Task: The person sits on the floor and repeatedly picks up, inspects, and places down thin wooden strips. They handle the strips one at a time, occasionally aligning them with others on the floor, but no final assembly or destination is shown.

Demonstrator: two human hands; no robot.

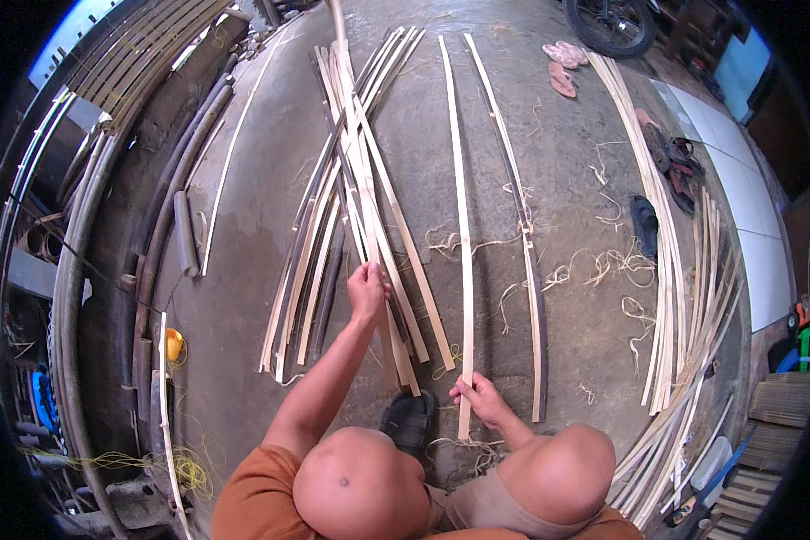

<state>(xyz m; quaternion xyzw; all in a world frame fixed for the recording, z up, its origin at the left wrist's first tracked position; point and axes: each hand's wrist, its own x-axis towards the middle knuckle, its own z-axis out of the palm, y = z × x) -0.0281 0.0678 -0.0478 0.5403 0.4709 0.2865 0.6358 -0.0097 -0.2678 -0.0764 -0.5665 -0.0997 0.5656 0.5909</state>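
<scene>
My left hand [369,292] is closed around a pale bamboo strip in a crossed pile of long bamboo strips [357,171] on the ground. The strip's lower part is hidden behind my hand and forearm. Lower and to the right, my right hand [480,401] pinches the near end of a single long bamboo strip [463,243], which stretches away from me. Just right of it lies a narrow bundle of strips [531,297], pale with a dark side, with thin fibre ties around it. My sandal [409,423] rests near the pile's close end.
Loose fibre ties [612,265] lie scattered on the concrete floor [243,297]. More bamboo strips [661,270] run along the right, beside sandals [644,225]. Pink slippers [564,56] and a motorcycle wheel [610,22] are far right. Poles [166,207] line the left, near a yellow cup [174,344].
</scene>
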